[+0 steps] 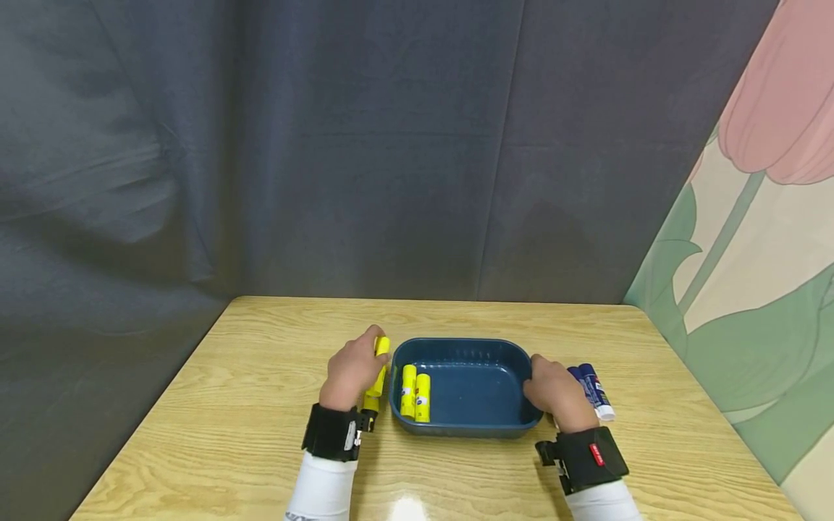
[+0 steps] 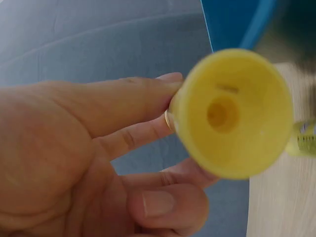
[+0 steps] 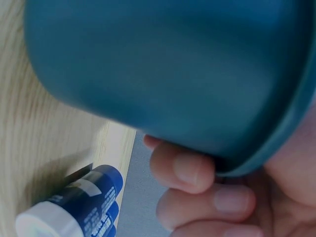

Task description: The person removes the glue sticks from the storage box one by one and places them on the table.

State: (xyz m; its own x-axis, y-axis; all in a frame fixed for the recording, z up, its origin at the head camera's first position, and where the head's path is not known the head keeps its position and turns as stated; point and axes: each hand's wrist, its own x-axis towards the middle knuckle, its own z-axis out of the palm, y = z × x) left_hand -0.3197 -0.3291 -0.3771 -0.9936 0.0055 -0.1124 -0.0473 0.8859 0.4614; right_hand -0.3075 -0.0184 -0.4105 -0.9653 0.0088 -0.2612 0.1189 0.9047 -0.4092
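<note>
My left hand (image 1: 355, 367) pinches a yellow glue stick (image 1: 381, 353) just left of a dark blue rectangular dish (image 1: 469, 430). In the left wrist view, the round, hollow-looking end of that glue stick (image 2: 261, 148) faces the camera, with thumb and fingers around its side. Two yellow glue sticks (image 1: 408, 391) stand or lean side by side at the dish's left end. With fingers on the outer wall and under the lip, my right hand (image 1: 557, 391) grips the dish's right rim; the right wrist view shows those curled fingers (image 3: 187, 170).
Blue glue sticks with white ends (image 1: 596, 391) lie on the wooden table (image 1: 274, 362) right of my right hand. Another yellow glue stick (image 1: 371, 402) is partly hidden beside my left wrist. A grey curtain (image 1: 391, 181) hangs behind the table; a flower-patterned wall (image 1: 749, 289) stands right.
</note>
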